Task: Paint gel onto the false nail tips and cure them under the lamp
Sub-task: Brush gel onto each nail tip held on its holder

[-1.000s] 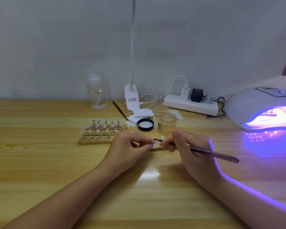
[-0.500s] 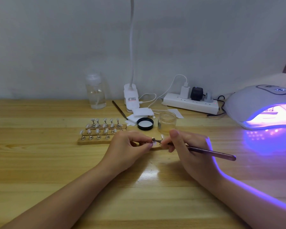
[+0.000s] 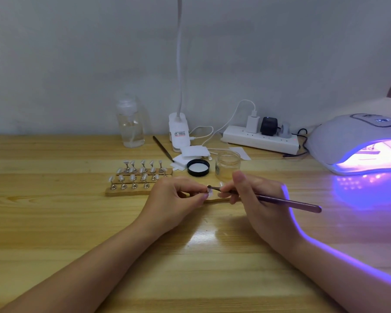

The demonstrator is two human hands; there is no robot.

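Note:
My left hand point(image 3: 175, 199) pinches a small nail tip stand point(image 3: 209, 193) above a wooden holder strip point(image 3: 215, 201) at the table's middle. My right hand point(image 3: 257, 199) grips a purple gel brush point(image 3: 287, 202), whose tip lies on the nail tip between my fingers. An open glass gel jar point(image 3: 227, 164) stands just behind my hands, its black lid point(image 3: 198, 167) beside it. More nail tips on metal stands fill a wooden holder point(image 3: 136, 177) to the left. The curing lamp point(image 3: 352, 141) glows violet at the right.
A clear pump bottle point(image 3: 130, 125), a white clip lamp point(image 3: 178, 132), white pads point(image 3: 190, 154), a second dark brush point(image 3: 163, 148) and a power strip point(image 3: 260, 138) with plugs and cables line the back of the wooden table point(image 3: 54, 222) by the wall.
The brush tip has slid slightly left along the nail tip. Both hands stay in the same place.

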